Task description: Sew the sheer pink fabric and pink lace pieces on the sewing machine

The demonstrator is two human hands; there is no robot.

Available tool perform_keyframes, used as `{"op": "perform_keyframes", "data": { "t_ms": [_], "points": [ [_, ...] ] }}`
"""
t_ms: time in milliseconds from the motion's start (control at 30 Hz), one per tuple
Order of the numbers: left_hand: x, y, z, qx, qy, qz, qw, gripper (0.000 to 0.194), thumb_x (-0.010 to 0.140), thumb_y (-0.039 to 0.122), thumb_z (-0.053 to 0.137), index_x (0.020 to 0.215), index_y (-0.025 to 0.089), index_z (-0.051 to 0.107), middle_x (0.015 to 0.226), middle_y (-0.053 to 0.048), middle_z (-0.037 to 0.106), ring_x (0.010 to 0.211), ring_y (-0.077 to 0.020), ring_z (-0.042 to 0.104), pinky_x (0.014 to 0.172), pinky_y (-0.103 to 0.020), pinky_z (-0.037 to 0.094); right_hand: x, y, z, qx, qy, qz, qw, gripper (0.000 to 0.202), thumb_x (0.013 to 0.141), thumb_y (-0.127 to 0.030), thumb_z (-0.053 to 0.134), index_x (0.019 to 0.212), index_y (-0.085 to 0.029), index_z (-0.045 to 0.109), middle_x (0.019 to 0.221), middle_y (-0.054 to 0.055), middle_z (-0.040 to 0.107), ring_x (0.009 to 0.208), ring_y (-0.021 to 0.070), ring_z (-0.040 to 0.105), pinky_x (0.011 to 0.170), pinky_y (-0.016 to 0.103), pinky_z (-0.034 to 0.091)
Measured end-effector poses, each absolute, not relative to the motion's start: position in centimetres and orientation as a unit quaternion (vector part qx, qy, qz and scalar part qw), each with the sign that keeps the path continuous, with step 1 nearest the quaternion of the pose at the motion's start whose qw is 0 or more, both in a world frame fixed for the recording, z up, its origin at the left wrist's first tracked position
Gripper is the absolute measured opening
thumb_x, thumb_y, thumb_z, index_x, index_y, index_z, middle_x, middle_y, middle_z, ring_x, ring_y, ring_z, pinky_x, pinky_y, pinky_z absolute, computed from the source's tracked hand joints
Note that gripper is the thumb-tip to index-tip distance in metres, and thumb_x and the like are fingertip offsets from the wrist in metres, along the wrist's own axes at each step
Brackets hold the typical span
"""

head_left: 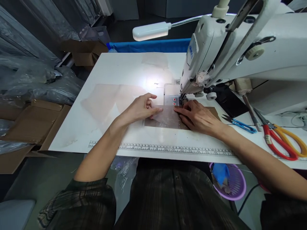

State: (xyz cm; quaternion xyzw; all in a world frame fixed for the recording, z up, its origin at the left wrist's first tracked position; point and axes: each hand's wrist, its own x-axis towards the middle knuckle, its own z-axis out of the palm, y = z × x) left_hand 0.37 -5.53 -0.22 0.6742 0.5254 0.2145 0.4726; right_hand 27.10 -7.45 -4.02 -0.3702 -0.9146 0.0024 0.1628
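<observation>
A white sewing machine (203, 54) stands at the right of the table, its presser foot and needle (181, 99) low over the metal plate. Just in front of the foot lies a piece of thin sheer fabric (165, 118), pale over a brownish layer. My left hand (141, 108) pinches its left side between thumb and curled fingers, with the index finger sticking out. Close beside the needle, my right hand (200, 116) has bent fingers pressed on the fabric's right part, gripping it. A brown piece (212, 111) shows behind that hand, partly covered.
Pale sheer pieces (107, 99) lie at the left. Blue thread snips (242, 124) and red-and-yellow scissors (280, 140) rest at the right. A printed ruler (165, 148) runs along the front edge. A lamp (151, 31) hangs above; a purple basket (237, 182) stands below.
</observation>
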Motion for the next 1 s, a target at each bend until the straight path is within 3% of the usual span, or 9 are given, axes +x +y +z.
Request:
{"op": "perform_keyframes", "data": {
  "t_ms": [267, 733, 1000],
  "points": [
    [0.6, -5.1, -1.6, 0.634, 0.535, 0.238, 0.505, 0.058, 0.081, 0.024, 0.077, 0.131, 0.012, 0.052, 0.074, -0.001, 0.068, 0.056, -0.0129, 0.066, 0.058, -0.028, 0.055, 28.0, -6.9, -4.7, -0.380, -0.896, 0.064, 0.221, 0.041, 0.101, -0.034, 0.041, 0.133, -0.022, 0.064, 0.109, 0.015, 0.062, 0.099, 0.0273, 0.058, 0.092, 0.048, 0.054],
    [1.1, -4.8, -1.3, 0.602, 0.552, 0.253, 0.518, 0.059, 0.077, 0.020, 0.080, 0.130, 0.016, 0.053, 0.062, 0.007, 0.056, 0.052, -0.0098, 0.063, 0.050, -0.022, 0.053, 29.0, -6.5, -5.6, -0.337, -0.889, 0.131, 0.280, 0.035, 0.097, -0.024, 0.048, 0.118, -0.022, 0.075, 0.111, 0.014, 0.065, 0.103, 0.0253, 0.060, 0.092, 0.046, 0.055],
    [1.0, -4.8, -1.5, 0.596, 0.551, 0.256, 0.526, 0.059, 0.076, 0.022, 0.081, 0.128, 0.018, 0.054, 0.067, 0.004, 0.062, 0.056, -0.0102, 0.063, 0.053, -0.023, 0.055, 28.8, -6.5, -5.8, -0.329, -0.897, 0.101, 0.276, 0.039, 0.098, -0.023, 0.044, 0.128, -0.025, 0.069, 0.109, 0.013, 0.064, 0.099, 0.0250, 0.058, 0.090, 0.047, 0.054]
  ]
}}
